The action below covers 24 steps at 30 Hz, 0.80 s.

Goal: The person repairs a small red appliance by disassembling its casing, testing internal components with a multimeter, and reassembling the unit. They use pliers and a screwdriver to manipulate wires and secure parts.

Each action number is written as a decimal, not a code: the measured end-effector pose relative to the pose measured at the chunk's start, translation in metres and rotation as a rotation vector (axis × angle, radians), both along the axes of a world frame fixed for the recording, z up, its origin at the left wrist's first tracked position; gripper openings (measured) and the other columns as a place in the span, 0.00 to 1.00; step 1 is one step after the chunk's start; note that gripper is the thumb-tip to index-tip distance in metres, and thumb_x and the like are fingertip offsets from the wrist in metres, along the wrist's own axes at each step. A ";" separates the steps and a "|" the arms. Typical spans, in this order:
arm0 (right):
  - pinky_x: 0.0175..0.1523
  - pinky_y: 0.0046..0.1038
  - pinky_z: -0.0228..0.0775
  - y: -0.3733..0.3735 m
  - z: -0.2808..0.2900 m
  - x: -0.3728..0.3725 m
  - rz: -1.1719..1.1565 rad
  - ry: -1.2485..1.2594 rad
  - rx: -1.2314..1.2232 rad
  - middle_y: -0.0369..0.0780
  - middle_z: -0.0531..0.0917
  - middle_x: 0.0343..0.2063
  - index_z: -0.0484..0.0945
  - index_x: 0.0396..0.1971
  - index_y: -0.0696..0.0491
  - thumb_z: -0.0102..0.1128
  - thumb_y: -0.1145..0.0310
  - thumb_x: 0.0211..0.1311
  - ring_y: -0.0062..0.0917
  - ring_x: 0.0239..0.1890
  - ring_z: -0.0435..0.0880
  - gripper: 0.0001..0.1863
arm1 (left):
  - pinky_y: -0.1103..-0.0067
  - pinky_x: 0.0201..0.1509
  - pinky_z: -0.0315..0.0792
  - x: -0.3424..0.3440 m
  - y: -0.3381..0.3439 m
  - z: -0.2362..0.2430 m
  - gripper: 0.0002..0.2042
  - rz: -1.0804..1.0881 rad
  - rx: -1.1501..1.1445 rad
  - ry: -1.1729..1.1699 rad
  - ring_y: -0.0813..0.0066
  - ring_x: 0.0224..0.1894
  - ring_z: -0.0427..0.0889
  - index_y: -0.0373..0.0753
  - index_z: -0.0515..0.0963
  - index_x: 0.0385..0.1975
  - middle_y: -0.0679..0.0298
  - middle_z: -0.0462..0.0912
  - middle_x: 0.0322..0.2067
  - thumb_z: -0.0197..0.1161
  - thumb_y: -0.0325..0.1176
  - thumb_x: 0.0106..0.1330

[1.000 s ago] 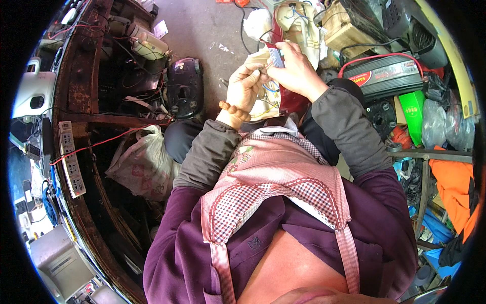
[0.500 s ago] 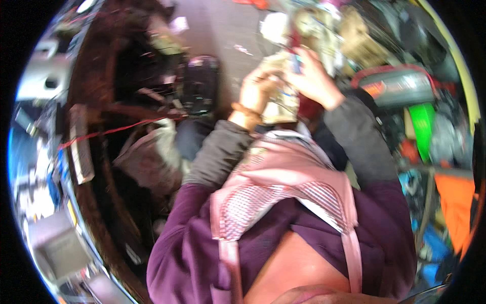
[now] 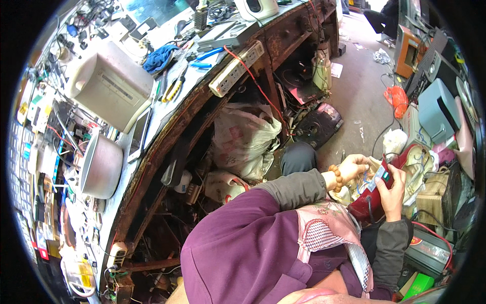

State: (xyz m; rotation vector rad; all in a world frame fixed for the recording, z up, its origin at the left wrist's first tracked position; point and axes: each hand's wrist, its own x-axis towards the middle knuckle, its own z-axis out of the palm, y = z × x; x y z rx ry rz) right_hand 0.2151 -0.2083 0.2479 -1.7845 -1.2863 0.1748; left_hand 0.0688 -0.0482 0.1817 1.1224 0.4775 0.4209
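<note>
In my right hand [image 3: 392, 193] is a small grey module [image 3: 376, 181] with a teal patch, its thumb pressed along the near side. A dark red casing [image 3: 360, 206] lies under and beside the module, close against my lap. My left hand [image 3: 353, 168], with a wooden bead bracelet at the wrist, is at the module's left; its fingers are bent together, and whatever they pinch is too small to make out. Thin blue wires [image 3: 362, 180] show between the hands. Behind them sits a cream-coloured bundle [image 3: 424, 164] with wires on it.
To my left runs a cluttered workbench with a metal pot [image 3: 100, 167], a beige appliance [image 3: 112, 86], pliers [image 3: 175, 88] and a power strip [image 3: 237, 68]. A white plastic bag [image 3: 243, 137] sits beneath it. Appliances and a green-grey box [image 3: 426, 249] crowd my right.
The view has swung to the left, bringing the workbench in and placing both hands at the right. The earlier frame is blurred; both hands stay close together in front of my lap.
</note>
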 end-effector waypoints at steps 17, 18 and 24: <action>0.65 0.42 0.68 -0.005 -0.018 0.020 -0.123 -0.059 -0.255 0.54 0.74 0.58 0.74 0.65 0.59 0.62 0.55 0.74 0.51 0.61 0.76 0.28 | 0.62 0.48 0.76 -0.160 0.069 0.178 0.15 0.839 1.704 0.071 0.48 0.40 0.81 0.37 0.81 0.41 0.52 0.82 0.40 0.67 0.20 0.51; 0.64 0.42 0.69 -0.008 -0.021 0.023 -0.134 -0.091 -0.249 0.53 0.74 0.58 0.74 0.65 0.58 0.61 0.56 0.74 0.51 0.61 0.76 0.28 | 0.63 0.48 0.76 -0.185 0.081 0.226 0.14 0.855 1.886 0.148 0.50 0.39 0.81 0.37 0.80 0.38 0.54 0.83 0.36 0.66 0.18 0.51; 0.63 0.42 0.71 -0.010 -0.011 0.015 -0.158 -0.084 -0.217 0.54 0.75 0.58 0.76 0.63 0.59 0.63 0.59 0.72 0.52 0.60 0.77 0.26 | 0.55 0.55 0.80 -0.333 0.124 0.329 0.21 1.288 1.922 1.445 0.47 0.50 0.86 0.44 0.83 0.54 0.51 0.87 0.50 0.69 0.49 0.67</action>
